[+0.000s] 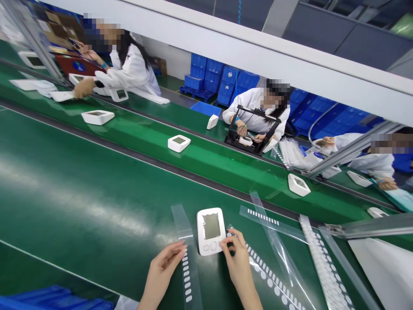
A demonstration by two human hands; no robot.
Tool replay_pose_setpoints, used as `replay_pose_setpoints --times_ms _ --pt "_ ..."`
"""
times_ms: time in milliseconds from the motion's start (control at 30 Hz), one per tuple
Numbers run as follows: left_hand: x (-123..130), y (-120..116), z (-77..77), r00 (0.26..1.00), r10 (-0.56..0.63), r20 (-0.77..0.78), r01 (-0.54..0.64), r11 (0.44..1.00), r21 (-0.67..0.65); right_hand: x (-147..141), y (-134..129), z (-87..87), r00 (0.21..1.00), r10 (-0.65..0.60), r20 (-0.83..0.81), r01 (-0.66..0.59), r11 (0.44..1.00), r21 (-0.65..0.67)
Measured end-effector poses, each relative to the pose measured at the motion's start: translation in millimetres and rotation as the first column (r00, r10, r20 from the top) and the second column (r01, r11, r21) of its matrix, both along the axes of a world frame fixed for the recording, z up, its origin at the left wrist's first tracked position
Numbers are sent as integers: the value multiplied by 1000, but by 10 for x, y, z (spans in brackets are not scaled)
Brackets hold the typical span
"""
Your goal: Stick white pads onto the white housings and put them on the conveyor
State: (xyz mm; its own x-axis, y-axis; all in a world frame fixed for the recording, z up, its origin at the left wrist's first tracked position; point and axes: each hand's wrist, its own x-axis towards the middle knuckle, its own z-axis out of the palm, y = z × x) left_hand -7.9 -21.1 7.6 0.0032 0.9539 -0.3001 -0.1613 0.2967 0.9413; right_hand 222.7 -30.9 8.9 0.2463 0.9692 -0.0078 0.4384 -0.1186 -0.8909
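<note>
A white device [211, 230] with a grey screen and round buttons lies on the green table between my hands. My left hand [168, 262] pinches at the top of a row of white oval stickers on a clear strip [187, 275], left of the device. My right hand [236, 258] has thumb and forefinger together at the device's lower right button; whatever is between them is too small to make out. Another clear strip with round and oval stickers [267, 271] runs from beside my right hand toward the lower right.
More sticker strips [325, 267] lie at the right. Beyond a dark rail, a green conveyor [138, 137] carries several white devices [179, 143]. People in white coats sit across it, one at a black frame [251, 129]. A metal post [355, 148] stands at the right.
</note>
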Motion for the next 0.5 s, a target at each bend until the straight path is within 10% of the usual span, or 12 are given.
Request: replay_pose_setpoints --times_ms 200,500 --pt "-10 1 -43 1000 -26 11 26 1000 7 63 -10 -95 971 -83 -226 77 996 -33" --pt "245 49 -16 972 -176 158 177 984 9 -58 -13 0 999 -34 8 34 999 6"
